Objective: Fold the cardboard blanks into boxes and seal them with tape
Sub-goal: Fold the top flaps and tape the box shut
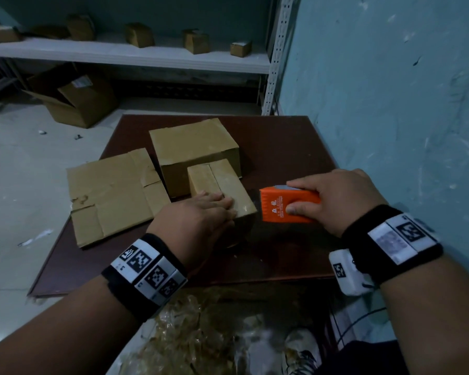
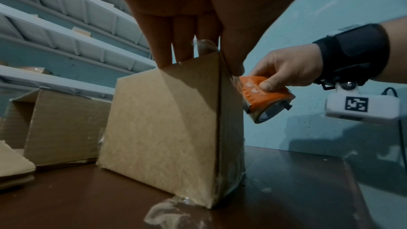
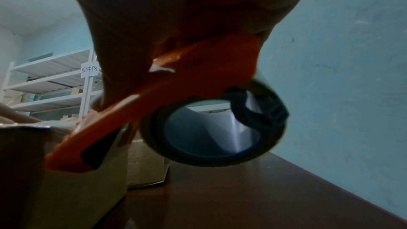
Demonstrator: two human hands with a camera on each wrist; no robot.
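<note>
Small box [image 1: 228,185]: a folded cardboard box is set near the middle of the dark brown surface [image 1: 282,147], its top flaps closed along a centre seam; a glossy strip of clear tape is seen on its near right corner and side in the left wrist view.
Left hand [image 1: 201,212]: laid flat on the near end of the small box's top, fingers straight and together, pressing down; nothing is gripped.
Right hand [image 1: 333,196]: closed round the orange tape dispenser [image 1: 287,205], thumb on its printed face, fingers over the far edge.
Tape dispenser: held just right of the small box, its toothed front edge against the box's upper right corner; a roll of clear tape [image 3: 215,131] is carried under it, clear of the surface.
Large box [image 1: 192,147]: a closed cardboard box stands directly behind the small box, touching it.
Flat blank [image 1: 114,196]: an unfolded cardboard blank lies at the left, overhanging the surface's left edge.
Shelf [image 1: 119,52]: several small boxes are ranged on a white shelf at the back.
Floor: an open carton [image 1: 73,98] lies under the shelf.
</note>
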